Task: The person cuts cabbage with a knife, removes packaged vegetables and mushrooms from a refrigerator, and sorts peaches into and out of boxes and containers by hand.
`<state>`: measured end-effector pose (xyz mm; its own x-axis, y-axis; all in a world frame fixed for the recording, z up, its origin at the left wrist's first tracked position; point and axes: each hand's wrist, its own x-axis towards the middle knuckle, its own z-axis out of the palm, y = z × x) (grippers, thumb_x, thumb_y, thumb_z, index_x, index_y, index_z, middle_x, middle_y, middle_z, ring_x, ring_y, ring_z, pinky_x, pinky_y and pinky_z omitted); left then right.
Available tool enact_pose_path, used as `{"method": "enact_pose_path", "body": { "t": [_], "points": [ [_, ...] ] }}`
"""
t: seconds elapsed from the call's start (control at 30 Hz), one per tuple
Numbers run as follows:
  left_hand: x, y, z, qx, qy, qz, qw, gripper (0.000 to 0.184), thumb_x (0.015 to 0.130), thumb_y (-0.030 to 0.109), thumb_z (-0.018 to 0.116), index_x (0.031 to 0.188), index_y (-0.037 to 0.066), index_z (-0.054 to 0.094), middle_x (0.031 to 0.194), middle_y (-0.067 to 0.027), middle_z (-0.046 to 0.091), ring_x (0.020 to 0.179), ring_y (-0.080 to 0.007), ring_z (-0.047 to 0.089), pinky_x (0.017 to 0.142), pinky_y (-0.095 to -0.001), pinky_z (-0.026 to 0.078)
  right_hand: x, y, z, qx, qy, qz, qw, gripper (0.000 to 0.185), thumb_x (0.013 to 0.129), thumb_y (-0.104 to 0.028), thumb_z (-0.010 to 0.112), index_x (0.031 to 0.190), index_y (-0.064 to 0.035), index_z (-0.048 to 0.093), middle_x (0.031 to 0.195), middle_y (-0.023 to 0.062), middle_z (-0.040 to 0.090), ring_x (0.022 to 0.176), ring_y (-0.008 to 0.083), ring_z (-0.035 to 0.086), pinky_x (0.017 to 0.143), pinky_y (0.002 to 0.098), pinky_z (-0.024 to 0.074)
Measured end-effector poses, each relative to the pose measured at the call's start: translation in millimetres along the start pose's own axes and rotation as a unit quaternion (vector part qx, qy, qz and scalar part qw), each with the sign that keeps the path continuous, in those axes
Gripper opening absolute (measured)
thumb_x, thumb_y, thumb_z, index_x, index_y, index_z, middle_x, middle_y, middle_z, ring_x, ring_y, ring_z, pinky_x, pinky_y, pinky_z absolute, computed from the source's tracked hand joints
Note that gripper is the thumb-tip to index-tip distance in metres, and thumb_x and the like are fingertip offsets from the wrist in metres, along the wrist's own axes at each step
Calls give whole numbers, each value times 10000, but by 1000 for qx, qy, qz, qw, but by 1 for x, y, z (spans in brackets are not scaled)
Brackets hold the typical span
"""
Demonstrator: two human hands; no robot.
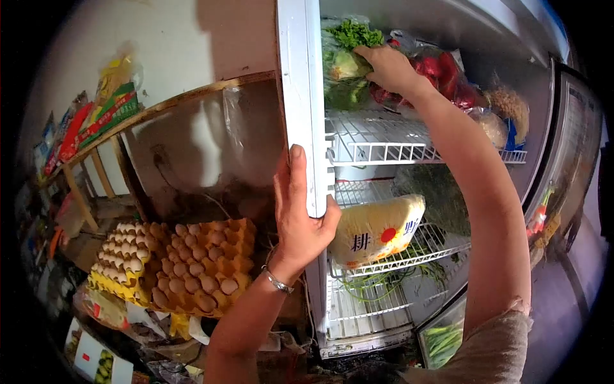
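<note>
My right hand (393,69) reaches up to the top wire shelf (384,152) of a fridge. Its thumb and fingers close on a bunch of leafy greens (348,64) at that shelf's left end; how firmly it grips cannot be told. Red peppers (441,67) in clear plastic lie beside the wrist. At the fridge's left side, my left hand (304,217) is wrapped round a white upright edge (302,96), fingers on the outer side and thumb toward the inside. A printed yellow-white bag (380,232) rests on the shelf below, near that thumb.
Trays of eggs (198,265) stand low on the left. A wooden rail (166,99) runs behind them, with colourful plastic bags (105,109) at its far end. Thin green stalks (371,288) lie low in the fridge. A glass door (569,134) stands at the right.
</note>
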<state>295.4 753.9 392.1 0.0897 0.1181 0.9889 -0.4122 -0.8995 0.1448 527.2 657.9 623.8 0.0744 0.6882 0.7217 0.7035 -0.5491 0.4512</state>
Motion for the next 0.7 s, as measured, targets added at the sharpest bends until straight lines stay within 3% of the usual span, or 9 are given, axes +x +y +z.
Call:
{"method": "enact_pose_path", "body": {
  "t": [0.07,0.17,0.3,0.6,0.7],
  "points": [
    [0,2,0,2,2,1,1000,907,727,-11,613,1527,12,185,1452,-244,370,1287,-389,414,1086,-446,341,-5,-4,-5,4,32,-16,999,549,717,-85,722,1244,-71,569,1029,184,652,994,380,613,845,458,506],
    [2,2,0,-5,1,-5,1000,906,724,-16,615,1524,7,190,1442,-244,375,1291,-387,414,1089,-448,337,-16,-22,-23,-11,-22,-95,995,475,661,-108,727,1123,-52,632,933,179,633,954,385,613,824,463,503],
    [1,2,0,-8,1,-3,1000,902,722,-18,614,1521,-2,195,1436,-245,377,1293,-393,412,1082,-450,344,-16,-23,-29,-12,-34,-104,994,475,668,-119,716,1129,-45,628,976,182,642,969,382,613,822,459,502],
    [2,6,-3,1,-3,-12,1000,877,738,1,610,1515,-18,203,1429,-258,381,1283,-402,420,1078,-446,351,-26,-39,-63,-4,22,-38,999,453,677,-140,694,1106,-17,618,1008,191,652,994,382,605,845,449,502],
    [3,4,-1,-1,10,-1,1000,875,722,-12,607,1513,-4,231,1429,-279,372,1285,-423,416,1071,-464,359,-68,-61,-75,48,126,-75,988,383,645,-124,730,994,-19,611,912,169,637,935,379,612,776,456,506]
  ]
}}
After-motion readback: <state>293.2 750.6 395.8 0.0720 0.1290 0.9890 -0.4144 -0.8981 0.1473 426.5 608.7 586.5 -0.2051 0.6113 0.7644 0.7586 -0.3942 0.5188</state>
